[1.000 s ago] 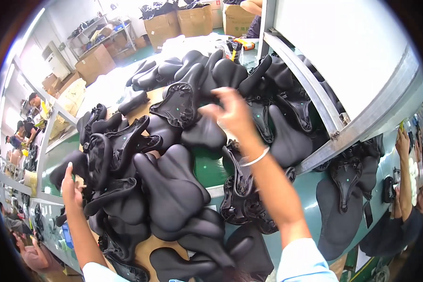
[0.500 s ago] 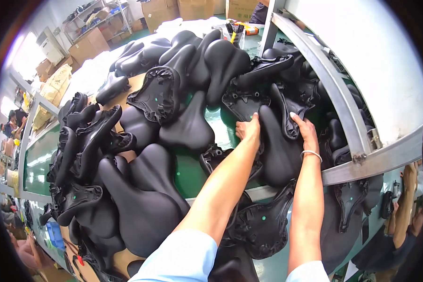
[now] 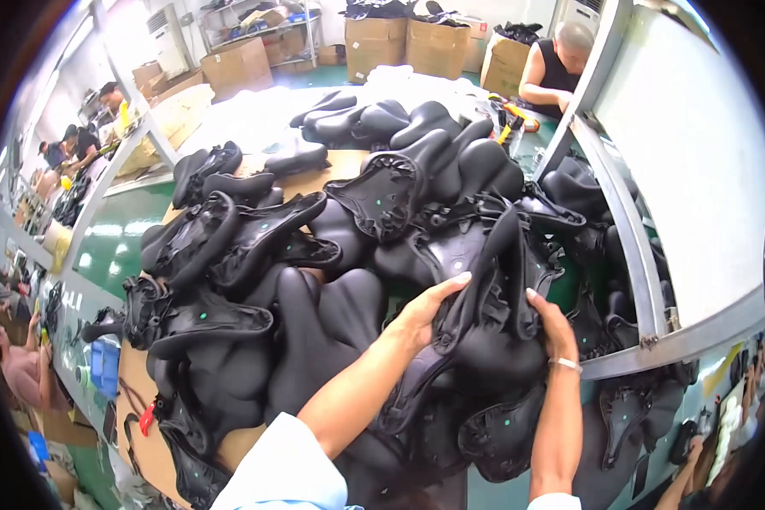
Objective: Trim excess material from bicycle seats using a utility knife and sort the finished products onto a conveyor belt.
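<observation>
You're lifting one saddle off the pile at frame centre: left hand and right hand both closed on its edges. Next, pull it free.

Bright overhead light, upper-left glare, fisheye-bent dark rim, slight blur
</observation>
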`<state>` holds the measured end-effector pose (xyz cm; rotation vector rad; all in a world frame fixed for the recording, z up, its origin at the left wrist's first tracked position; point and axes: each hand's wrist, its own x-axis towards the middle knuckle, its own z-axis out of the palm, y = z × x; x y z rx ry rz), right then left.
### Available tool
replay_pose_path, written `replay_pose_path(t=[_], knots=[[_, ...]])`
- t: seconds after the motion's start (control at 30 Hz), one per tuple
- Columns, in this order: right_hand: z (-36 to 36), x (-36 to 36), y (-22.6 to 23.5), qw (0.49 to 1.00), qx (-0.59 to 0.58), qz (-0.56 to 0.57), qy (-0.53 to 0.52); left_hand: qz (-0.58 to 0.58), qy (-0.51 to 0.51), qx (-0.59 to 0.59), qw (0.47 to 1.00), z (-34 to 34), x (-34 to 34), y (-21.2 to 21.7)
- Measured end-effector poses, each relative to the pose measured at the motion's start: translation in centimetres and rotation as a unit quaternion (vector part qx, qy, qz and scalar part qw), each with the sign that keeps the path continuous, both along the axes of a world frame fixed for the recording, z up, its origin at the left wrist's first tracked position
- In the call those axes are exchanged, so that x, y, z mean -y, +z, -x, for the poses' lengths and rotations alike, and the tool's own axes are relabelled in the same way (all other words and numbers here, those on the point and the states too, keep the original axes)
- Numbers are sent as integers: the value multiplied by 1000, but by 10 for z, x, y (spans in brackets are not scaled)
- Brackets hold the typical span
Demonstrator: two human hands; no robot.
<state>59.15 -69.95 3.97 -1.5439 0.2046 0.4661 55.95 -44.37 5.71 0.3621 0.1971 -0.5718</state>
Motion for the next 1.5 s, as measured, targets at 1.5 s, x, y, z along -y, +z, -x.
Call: replay_pose_path(t=[1.5], knots=[[53,319,-80,864,158,-71,-473,-662,-218,162,699,-86,236,-73]])
